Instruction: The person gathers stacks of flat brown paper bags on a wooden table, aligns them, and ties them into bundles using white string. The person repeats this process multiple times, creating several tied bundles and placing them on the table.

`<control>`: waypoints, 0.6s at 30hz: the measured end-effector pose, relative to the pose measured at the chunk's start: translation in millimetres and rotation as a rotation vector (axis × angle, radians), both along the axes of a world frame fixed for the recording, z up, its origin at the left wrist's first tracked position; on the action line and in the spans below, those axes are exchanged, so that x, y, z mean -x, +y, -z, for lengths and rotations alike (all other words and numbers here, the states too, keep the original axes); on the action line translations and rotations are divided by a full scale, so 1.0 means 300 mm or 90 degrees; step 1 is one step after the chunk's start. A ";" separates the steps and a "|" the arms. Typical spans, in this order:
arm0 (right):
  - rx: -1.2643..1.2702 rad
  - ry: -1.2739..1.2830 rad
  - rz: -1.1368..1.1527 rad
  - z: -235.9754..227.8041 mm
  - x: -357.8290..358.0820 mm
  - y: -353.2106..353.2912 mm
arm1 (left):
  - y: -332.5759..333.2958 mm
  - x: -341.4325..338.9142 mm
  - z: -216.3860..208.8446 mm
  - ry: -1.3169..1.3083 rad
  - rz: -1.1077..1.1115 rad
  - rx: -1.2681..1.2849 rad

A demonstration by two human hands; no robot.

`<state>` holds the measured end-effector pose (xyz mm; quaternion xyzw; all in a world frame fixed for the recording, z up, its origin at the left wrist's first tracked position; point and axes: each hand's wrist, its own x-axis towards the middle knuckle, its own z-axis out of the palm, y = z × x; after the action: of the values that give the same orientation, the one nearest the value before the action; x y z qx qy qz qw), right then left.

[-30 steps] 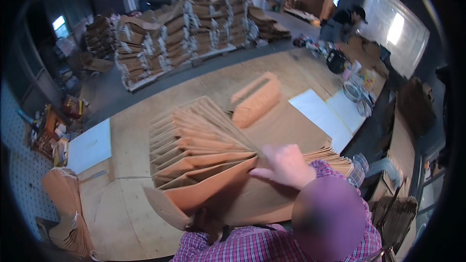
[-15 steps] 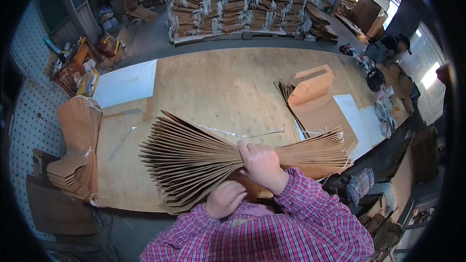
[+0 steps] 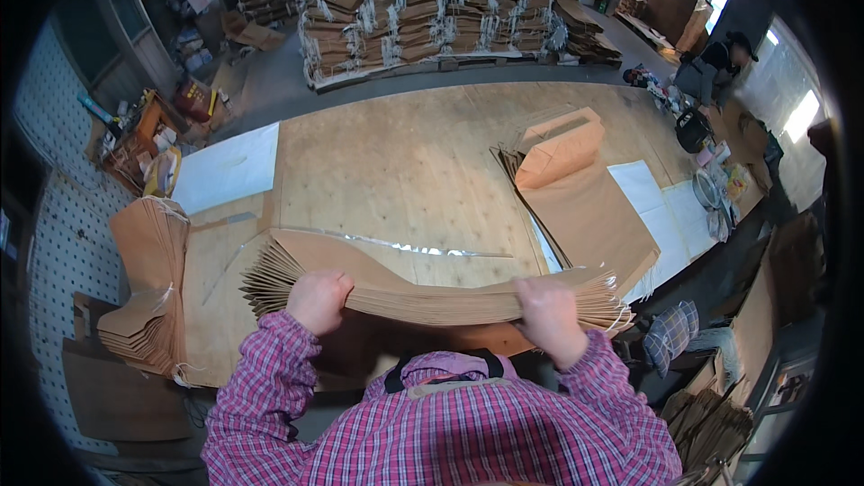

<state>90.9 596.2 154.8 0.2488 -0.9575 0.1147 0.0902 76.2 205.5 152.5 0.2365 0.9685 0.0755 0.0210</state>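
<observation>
The fingers of the left hand and right hand are clamped on a thick stack of brown paper bags, 1 hand toward each end; the fingertips beneath are hidden. The stack lies crosswise at the table's near edge, in front of the person's chest, its left end fanned out in many layers and its right end fringed with white cords. Just beyond it, a shiny strip lies on the wooden table. To the right rests a brown bag with a folded bottom, beside white sheets; to the left are a tied brown bundle and 1 white sheet. Farther out, a large pile of brown bags stands on a pallet, and 1 other person bends at the far right.
</observation>
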 end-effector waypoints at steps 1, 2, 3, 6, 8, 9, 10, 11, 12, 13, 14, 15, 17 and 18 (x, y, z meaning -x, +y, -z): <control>0.006 0.022 0.001 0.005 0.018 -0.015 | 0.009 0.014 -0.009 -0.033 -0.007 0.049; 0.015 0.028 -0.040 0.005 0.042 -0.039 | 0.015 0.037 -0.026 -0.055 -0.009 0.081; 0.025 0.062 -0.044 -0.009 0.071 -0.054 | 0.019 0.057 -0.049 -0.094 -0.027 0.126; 0.029 0.027 -0.130 -0.082 0.124 -0.079 | -0.022 0.077 -0.141 -0.073 -0.005 0.183; 0.043 0.027 -0.176 -0.119 0.122 -0.087 | -0.075 0.038 -0.178 -0.019 0.008 0.144; 0.026 0.001 -0.142 -0.125 0.113 -0.094 | -0.102 0.011 -0.183 -0.008 -0.015 0.115; 0.034 -0.005 -0.144 -0.121 0.100 -0.107 | -0.128 -0.020 -0.178 -0.004 -0.033 0.082; 0.054 0.012 -0.139 -0.110 0.089 -0.122 | -0.147 -0.045 -0.160 0.005 -0.058 0.047; 0.039 -0.005 -0.141 -0.085 0.082 -0.149 | -0.154 -0.062 -0.129 0.017 -0.084 0.083; 0.037 0.012 -0.143 -0.054 0.082 -0.186 | -0.159 -0.076 -0.096 0.049 -0.076 0.055; 0.049 0.042 -0.157 -0.028 0.091 -0.220 | -0.163 -0.086 -0.067 0.090 -0.078 0.036; 0.027 0.046 -0.153 -0.008 0.100 -0.244 | -0.166 -0.088 -0.041 0.159 -0.064 0.003; -0.005 0.041 -0.169 0.013 0.129 -0.286 | -0.178 -0.075 -0.010 0.024 -0.103 0.055; -0.009 0.024 -0.163 0.013 0.152 -0.290 | -0.185 -0.064 -0.005 -0.010 -0.105 0.066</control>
<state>45.3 509.3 151.0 0.3719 -0.9168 0.1137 0.0910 95.4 150.1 153.9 0.1538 0.9871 0.0288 0.0346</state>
